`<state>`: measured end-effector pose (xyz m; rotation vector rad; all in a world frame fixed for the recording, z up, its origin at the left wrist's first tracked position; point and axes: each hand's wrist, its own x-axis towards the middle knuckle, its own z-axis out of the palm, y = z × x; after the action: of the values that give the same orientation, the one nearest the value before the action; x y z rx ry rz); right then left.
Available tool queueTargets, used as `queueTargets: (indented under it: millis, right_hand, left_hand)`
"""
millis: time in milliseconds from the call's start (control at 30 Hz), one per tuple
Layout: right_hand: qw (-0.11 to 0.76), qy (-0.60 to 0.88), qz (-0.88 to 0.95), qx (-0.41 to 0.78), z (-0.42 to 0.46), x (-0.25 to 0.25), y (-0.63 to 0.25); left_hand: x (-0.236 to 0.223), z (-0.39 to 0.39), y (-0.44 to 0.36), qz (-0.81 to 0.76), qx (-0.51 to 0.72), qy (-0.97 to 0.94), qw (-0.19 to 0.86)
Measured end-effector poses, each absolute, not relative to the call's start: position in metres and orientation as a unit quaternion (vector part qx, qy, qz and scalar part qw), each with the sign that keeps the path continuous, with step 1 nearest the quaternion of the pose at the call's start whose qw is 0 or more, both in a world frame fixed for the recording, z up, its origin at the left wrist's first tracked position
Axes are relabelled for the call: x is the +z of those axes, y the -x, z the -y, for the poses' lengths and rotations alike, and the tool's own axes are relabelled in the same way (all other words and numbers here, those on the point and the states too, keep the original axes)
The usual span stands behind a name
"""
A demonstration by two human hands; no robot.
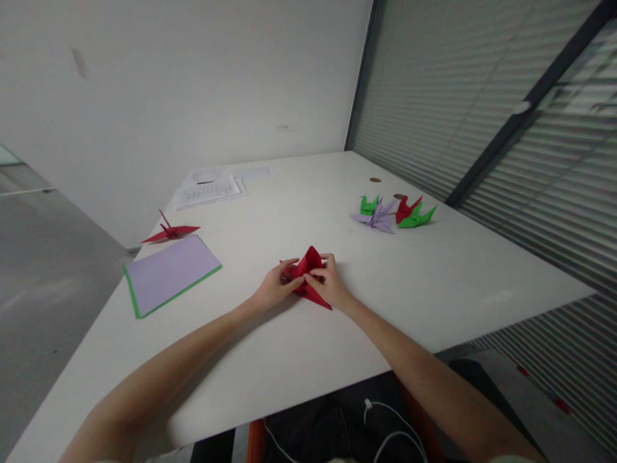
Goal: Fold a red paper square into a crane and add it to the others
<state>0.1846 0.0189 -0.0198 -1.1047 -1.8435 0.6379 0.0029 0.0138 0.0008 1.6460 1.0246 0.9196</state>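
A partly folded sheet of red origami paper [310, 260] is between my hands near the middle of the white table. One pointed flap stands up, and another corner points toward me at the lower right. My left hand [276, 285] grips the paper's left side, thumb in front and fingers behind. From the right, my right hand [332, 285] pinches it, its thumb close to the left thumb at the centre of the fold. Parts of the paper are hidden behind the fingers.
Purple paper [173, 273] lies over green sheets at the left, with a red paper crane [171, 233] beyond it. Several folded cranes, including a purple one [376, 217], stand at the right. Printed papers [212, 191] lie at the back left. The table [299, 386] ends in front of me.
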Motion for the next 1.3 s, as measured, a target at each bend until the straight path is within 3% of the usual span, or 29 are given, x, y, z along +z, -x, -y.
queueTargets:
  millis: [433,567,700,833,1033,1300]
  right_hand:
    - [0.435,0.442,0.745,0.245,-0.016,-0.017,-0.183]
    - [0.495,0.410,0.716,0.274,-0.012,-0.009,-0.183]
    - [0.563,0.385,0.608,0.406,-0.019,-0.008,-0.184]
    - [0.511,0.395,0.613,0.454,-0.027,-0.012,-0.187]
    - [0.405,0.384,0.730,0.395,-0.025,-0.010,-0.195]
    - [0.363,0.350,0.769,0.393,-0.021,-0.001,-0.201]
  left_hand:
    - [0.000,-0.015,-0.001,-0.460,0.381,-0.695,0.400]
    - [0.003,-0.021,0.003,-0.439,0.395,-0.671,0.448]
    - [0.008,-0.023,0.007,-0.397,0.406,-0.619,0.543]
    - [0.013,-0.023,0.011,-0.363,0.395,-0.619,0.573]
    - [0.009,-0.028,0.022,-0.347,0.332,-0.725,0.493]
    - [0.009,-0.029,0.023,-0.329,0.316,-0.762,0.459]
